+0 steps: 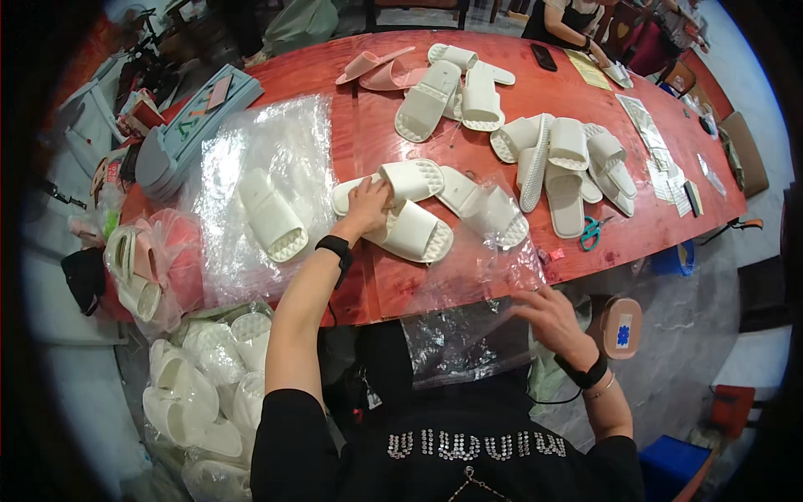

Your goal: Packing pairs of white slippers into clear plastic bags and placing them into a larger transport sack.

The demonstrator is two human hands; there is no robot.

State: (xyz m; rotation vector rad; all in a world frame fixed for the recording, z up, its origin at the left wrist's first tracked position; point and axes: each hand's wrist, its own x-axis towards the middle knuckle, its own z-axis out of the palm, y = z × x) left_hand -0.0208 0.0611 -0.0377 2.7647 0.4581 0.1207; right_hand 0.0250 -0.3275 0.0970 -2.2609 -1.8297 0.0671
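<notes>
In the head view, part of the white slipper is covered by the left hand, directly beneath its fingers; whether it is clamped cannot be told. Its toe is pointed rightward from that grip, its long axis laid crosswise. The left arm is stretched forward. The right hand is held half-curled beside the clear bag, any pinch being unclear.

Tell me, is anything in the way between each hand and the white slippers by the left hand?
Nothing visible is between the left hand and the white slippers: its fingers are on them. Between them and the right hand, a crinkly clear plastic bag is spread out.
</notes>
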